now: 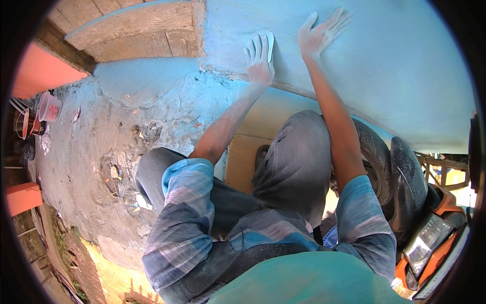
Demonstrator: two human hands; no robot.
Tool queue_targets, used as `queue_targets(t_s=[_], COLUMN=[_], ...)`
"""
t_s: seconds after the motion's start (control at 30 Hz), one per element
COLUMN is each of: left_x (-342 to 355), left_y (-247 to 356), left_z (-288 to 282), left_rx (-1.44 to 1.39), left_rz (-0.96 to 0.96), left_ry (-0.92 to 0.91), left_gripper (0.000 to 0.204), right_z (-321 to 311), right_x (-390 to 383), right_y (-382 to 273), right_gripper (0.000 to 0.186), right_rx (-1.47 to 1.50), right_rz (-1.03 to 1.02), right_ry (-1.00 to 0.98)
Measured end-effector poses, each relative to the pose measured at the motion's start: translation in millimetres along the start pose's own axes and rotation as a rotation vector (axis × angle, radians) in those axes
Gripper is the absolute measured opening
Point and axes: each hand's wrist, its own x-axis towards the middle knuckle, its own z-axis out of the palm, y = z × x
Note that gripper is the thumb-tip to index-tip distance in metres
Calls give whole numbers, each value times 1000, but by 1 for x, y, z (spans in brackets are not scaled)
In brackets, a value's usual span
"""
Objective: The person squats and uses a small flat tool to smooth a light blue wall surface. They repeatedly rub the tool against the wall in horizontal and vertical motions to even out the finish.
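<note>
Dusty left hand (260, 60) grasps a pale flat pad (271, 42) against the blue wall (400, 71); right hand (320, 36), empty, spreads flat farther right.

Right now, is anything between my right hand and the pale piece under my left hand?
Nothing visible: only blue surface lies between your right hand and the exposed edge of the pale piece. Your left hand covers part of it.
</note>
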Motion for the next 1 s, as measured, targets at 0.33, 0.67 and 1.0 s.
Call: queue_targets(t_s=[0.33, 0.67, 1.0], left_x=[11, 62, 49], left_y=[7, -29, -35], left_z=[-12, -45, -47], left_rx=[-109, -241, -290], left_rz=[-162, -350, -695], left_ry=[107, 413, 358], left_gripper=[73, 69, 69], right_z=[-3, -6, -7], right_x=[0, -1, -1], right_y=[4, -3, -1], right_gripper=[79, 80, 80], right_rx=[32, 41, 8], right_rz=[-14, -11, -25], right_ry=[-26, -65, -75])
